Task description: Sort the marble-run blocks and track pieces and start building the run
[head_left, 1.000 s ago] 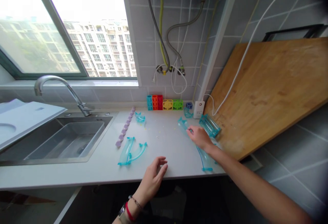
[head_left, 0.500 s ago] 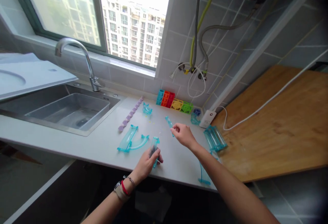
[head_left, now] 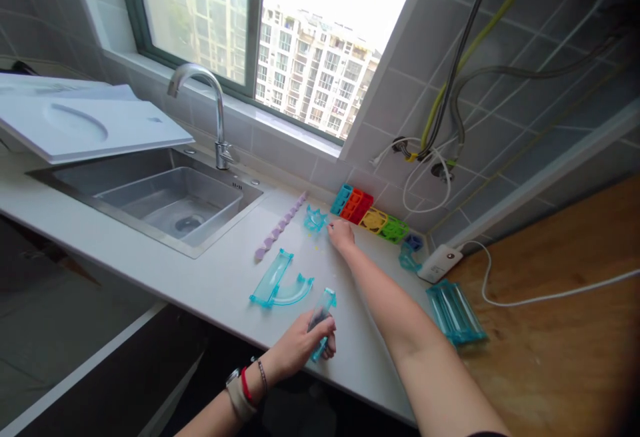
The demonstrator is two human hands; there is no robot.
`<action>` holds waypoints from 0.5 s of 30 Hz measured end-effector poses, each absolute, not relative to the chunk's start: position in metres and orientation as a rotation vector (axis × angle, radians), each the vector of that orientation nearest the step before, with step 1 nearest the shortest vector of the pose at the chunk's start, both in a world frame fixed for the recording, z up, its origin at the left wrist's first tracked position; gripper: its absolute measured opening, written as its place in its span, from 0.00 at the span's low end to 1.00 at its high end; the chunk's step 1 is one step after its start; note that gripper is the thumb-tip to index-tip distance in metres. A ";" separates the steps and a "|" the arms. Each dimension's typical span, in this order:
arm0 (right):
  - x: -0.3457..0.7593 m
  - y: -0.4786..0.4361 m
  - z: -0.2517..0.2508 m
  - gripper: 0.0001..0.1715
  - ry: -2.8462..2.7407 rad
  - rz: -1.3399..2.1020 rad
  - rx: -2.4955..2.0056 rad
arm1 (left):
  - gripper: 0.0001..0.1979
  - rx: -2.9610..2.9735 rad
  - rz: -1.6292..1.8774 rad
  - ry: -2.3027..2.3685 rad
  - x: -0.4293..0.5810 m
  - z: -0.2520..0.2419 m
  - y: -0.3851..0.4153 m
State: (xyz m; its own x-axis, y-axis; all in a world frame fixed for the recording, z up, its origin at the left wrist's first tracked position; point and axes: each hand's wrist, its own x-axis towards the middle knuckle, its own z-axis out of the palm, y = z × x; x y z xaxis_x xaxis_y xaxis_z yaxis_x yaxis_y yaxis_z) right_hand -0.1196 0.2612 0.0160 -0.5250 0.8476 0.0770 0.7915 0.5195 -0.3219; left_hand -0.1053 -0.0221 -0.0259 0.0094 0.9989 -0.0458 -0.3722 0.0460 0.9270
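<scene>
My left hand (head_left: pixel 313 333) is closed around a clear teal plastic track piece (head_left: pixel 329 299), held upright over the counter's front edge. Farther back, my right hand (head_left: pixel 342 234) has its fingers pinched together beside a small teal curved piece (head_left: pixel 315 219). Whatever those fingers hold is hidden, and I cannot tell whether they touch the curved piece. Between the hands and the sink, a straight teal track (head_left: pixel 273 278) lies against a curved teal track (head_left: pixel 294 292).
A twisted lilac strip (head_left: pixel 281 227) lies near the sink (head_left: pixel 195 250). Coloured blocks (head_left: pixel 373 219) line the wall. On the right are a white power box (head_left: pixel 440 263) with a cable, teal tubes (head_left: pixel 456 313) and a wooden board (head_left: pixel 530 350). A tap (head_left: pixel 220 117) rises behind the sink.
My right hand has reached back and left to the small curved piece; the straight teal piece it held is no longer distinguishable. My left hand keeps its track piece. The view has turned left.
</scene>
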 end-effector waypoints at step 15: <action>0.049 0.102 0.059 0.21 -2.702 1.111 -0.952 | 0.36 0.868 1.455 1.291 -0.084 -0.020 -0.003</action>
State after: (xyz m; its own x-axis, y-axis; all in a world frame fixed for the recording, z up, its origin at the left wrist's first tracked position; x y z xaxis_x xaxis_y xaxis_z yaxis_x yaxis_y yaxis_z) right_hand 0.0489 0.1016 0.0593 -0.8059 0.5692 -0.1631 0.5192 0.5470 -0.6567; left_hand -0.0836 -0.0033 -0.0196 -0.2764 0.9571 -0.0875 -0.2008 0.0315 0.9791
